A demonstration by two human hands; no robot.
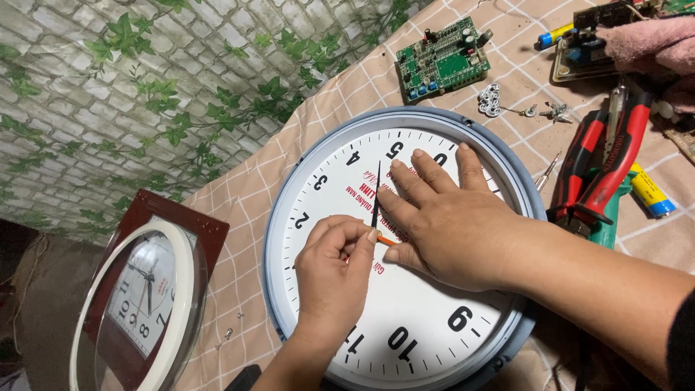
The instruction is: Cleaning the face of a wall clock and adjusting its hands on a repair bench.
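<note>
**Two hands at the centre of a wall clock**

A large round wall clock (405, 246), white-faced with a grey rim, is laid flat on a checked cloth (246, 188) in the middle of the frame; the right hand (441, 217) is laid palm-down on the dial, fingers spread and pressed flat; the left hand (333, 264), entering from the lower centre, is curled, with thumb and forefinger pinched on the base of a thin black clock hand (376, 194) that points toward the upper edge of the dial; a short orange piece (386, 240) is seen at the pinch. Red print is carried on the dial, partly covered by the fingers. A second clock (141, 289), white in a dark red case, is seen at lower left; a green circuit board (443, 59) at upper centre; red-handled pliers (604, 170) and a yellow-and-blue battery (650, 192) at right.
</note>
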